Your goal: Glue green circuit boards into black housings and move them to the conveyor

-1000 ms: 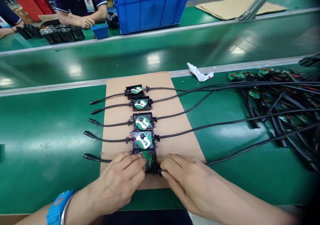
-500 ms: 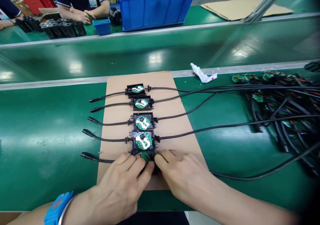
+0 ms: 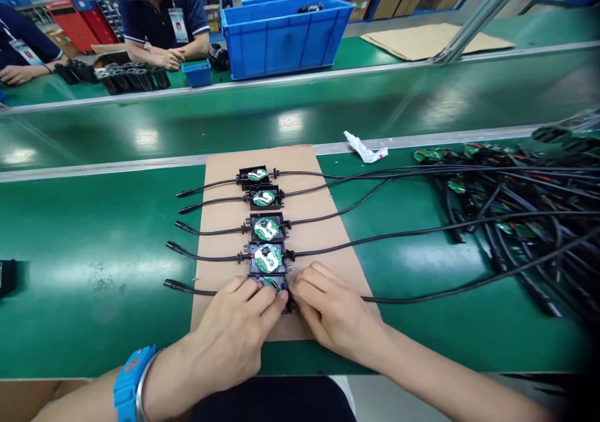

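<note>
A column of several small black plastic cases lies on a cardboard sheet (image 3: 328,222), each with a round green circuit board and a cable out of either side. At the nearest case (image 3: 281,280), my left hand (image 3: 234,331) has its fingers closed over the left part and front, partly hiding the circuit board (image 3: 269,281). My right hand (image 3: 335,312) is closed at that case's right edge, where the black cable (image 3: 422,299) enters; its fingertips hide the join. The short cable end (image 3: 175,285) sticks out left of my left hand.
Tangled cables with circuit boards (image 3: 506,203) are heaped at right. Crumpled white paper (image 3: 365,149) lies by the metal edge strip. Across the bench are a large blue bin (image 3: 285,44), a small blue bin (image 3: 197,74), black parts (image 3: 131,78) and two people. A dark object (image 3: 7,277) sits at far left.
The camera view has shifted, showing more of the far bench. Both hands stay at the nearest case; the right-hand cable now runs straighter and higher towards the heap.
</note>
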The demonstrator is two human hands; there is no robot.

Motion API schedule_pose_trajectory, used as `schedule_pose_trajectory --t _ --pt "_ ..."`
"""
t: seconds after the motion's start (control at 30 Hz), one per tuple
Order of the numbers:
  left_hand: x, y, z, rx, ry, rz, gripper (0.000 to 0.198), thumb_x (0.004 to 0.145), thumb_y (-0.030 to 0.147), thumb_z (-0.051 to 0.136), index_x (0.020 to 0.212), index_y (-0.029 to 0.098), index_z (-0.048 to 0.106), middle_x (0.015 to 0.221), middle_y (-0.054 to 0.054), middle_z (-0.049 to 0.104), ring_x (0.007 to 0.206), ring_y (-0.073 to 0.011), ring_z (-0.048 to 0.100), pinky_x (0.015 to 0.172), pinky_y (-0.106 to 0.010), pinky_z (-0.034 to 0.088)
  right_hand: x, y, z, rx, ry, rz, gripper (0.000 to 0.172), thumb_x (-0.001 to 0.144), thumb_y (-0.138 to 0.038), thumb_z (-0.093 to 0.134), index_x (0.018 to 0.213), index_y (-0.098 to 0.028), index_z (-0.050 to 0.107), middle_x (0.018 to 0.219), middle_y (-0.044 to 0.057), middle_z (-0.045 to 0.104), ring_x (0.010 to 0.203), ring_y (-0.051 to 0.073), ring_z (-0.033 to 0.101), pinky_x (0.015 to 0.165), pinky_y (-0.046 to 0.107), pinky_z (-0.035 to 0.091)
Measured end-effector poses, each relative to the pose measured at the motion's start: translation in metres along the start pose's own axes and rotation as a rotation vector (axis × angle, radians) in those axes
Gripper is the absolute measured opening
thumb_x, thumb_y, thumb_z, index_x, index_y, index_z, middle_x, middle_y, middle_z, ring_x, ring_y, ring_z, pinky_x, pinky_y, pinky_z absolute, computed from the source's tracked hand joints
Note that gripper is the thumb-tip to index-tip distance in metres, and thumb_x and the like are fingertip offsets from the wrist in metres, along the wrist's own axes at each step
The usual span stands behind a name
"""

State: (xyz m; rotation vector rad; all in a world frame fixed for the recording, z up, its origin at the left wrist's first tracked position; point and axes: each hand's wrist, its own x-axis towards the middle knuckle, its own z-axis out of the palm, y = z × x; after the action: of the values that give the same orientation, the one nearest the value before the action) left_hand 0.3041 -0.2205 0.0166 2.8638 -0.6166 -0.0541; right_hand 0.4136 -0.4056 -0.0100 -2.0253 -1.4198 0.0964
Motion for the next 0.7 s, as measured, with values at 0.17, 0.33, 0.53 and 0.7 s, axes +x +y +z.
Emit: schedule_pose_trajectory --t 0.17,0.33,0.53,0.7 --pt "-0.001 -0.007 -0.012 -0.143 0.096 -0.037 0.048 0.079 0.011 0.05 0.126 0.015 0.051 0.11 -0.01 0.058 0.089 -0.0237 0.05 0.077 -0.039 0.044 0.009 0.009 -0.02 0.051 -0.045 -0.033 0.017 0.091 -0.011 0.045 0.085 -0.016 0.06 0.079 0.005 0.056 0.078 0.017 0.045 0.07 0.031 0.039" --pt "-0.003 -0.05 -0.015 -0.124 0.308 -0.22 0.028 0.088 0.01 0.045 0.113 0.016 0.055 0.105 -0.011 0.057 0.093 -0.025 0.052 0.075 -0.04 0.044 0.027 0.03 -0.034 -0.108 0.036 0.005 0.02 0.089 -0.014 0.05 0.106 -0.015 0.061 0.092 0.009 0.062 0.089 0.021 0.05 0.08 0.037 0.044" --pt "-0.004 -0.071 -0.016 -0.101 0.266 -0.254 0.014 0.094 0.018 0.04 0.09 0.018 0.054 0.084 -0.005 0.061 0.075 -0.0205 0.057 0.066 -0.034 0.046 0.023 0.034 -0.028 -0.137 0.081 -0.037 0.014 0.092 -0.01 0.042 0.094 -0.014 0.055 0.086 0.008 0.059 0.081 0.019 0.052 0.071 0.032 0.046" --pt "-0.007 -0.06 -0.027 -0.173 0.304 -0.266 0.014 0.098 0.022 0.039 0.096 0.02 0.052 0.08 0.0 0.061 0.064 -0.0139 0.06 0.055 -0.024 0.046 0.018 0.005 -0.049 -0.227 -0.048 -0.024 0.014 0.091 -0.01 0.041 0.089 -0.016 0.053 0.075 0.004 0.054 0.066 0.017 0.051 0.055 0.029 0.038"
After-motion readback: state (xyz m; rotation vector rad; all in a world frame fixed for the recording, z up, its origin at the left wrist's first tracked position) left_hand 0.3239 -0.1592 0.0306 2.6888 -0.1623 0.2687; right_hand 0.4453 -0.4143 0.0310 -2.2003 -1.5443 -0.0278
